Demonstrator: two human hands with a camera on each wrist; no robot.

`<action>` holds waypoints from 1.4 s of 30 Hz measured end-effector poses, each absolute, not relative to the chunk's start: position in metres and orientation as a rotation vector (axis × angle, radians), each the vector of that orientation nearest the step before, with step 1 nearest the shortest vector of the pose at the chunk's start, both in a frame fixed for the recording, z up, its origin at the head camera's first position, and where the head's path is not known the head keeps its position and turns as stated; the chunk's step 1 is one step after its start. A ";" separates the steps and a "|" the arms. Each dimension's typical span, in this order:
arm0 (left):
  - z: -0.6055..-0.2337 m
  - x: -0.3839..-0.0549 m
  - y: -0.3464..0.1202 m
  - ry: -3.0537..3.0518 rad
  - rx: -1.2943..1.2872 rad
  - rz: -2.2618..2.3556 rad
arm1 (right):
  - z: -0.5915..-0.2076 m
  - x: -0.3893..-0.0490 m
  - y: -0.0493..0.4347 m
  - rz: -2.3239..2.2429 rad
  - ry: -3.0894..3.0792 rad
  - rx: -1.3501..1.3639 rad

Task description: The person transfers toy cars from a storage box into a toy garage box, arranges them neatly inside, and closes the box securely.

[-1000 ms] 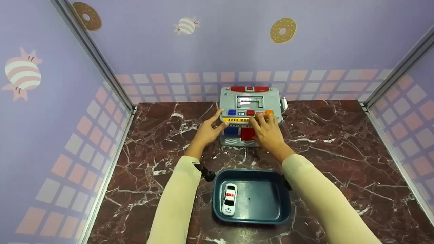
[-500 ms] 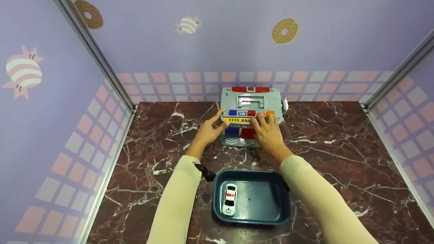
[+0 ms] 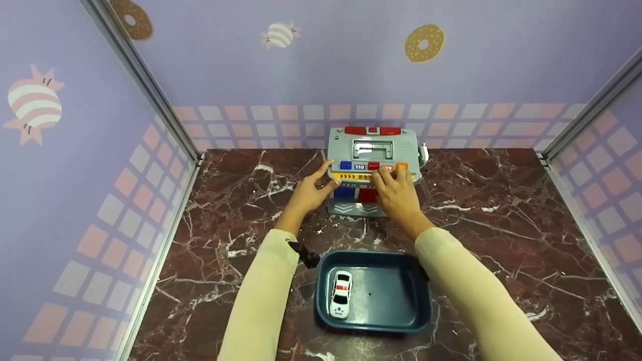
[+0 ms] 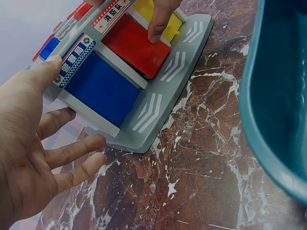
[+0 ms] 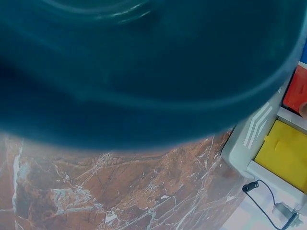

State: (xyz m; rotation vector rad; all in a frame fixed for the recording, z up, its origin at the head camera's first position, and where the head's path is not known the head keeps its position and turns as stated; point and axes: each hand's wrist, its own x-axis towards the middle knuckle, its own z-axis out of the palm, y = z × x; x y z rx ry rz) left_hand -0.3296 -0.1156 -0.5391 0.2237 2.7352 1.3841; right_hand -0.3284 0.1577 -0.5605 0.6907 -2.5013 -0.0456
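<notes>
A grey toy garage stands near the back wall, with coloured buttons along its top. My left hand holds its left front corner with thumb and index finger; in the left wrist view the other fingers spread away from it. The fingers of my right hand rest over the front top edge by the buttons, and its thumb touches the red door. At its foot the red door looks slightly tilted out. Beside it are the blue door and the yellow door.
A dark teal tray lies nearer to me, below my forearms. In its left side is a white toy police car. A white handset with a dark cord hangs at the garage's right side. Patterned walls enclose the marbled tabletop.
Both hands keep their places on the toy garage. The head view has shifted very slightly; the tray and toy police car have not moved on the table.
</notes>
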 end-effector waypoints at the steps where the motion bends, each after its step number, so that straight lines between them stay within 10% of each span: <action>1: -0.540 -0.330 -0.116 2.735 0.221 1.385 | -0.561 -0.329 0.157 -0.048 -2.499 0.694; 42: -0.542 -0.332 -0.117 2.727 0.259 1.374 | -0.559 -0.335 0.146 -0.122 -2.445 0.687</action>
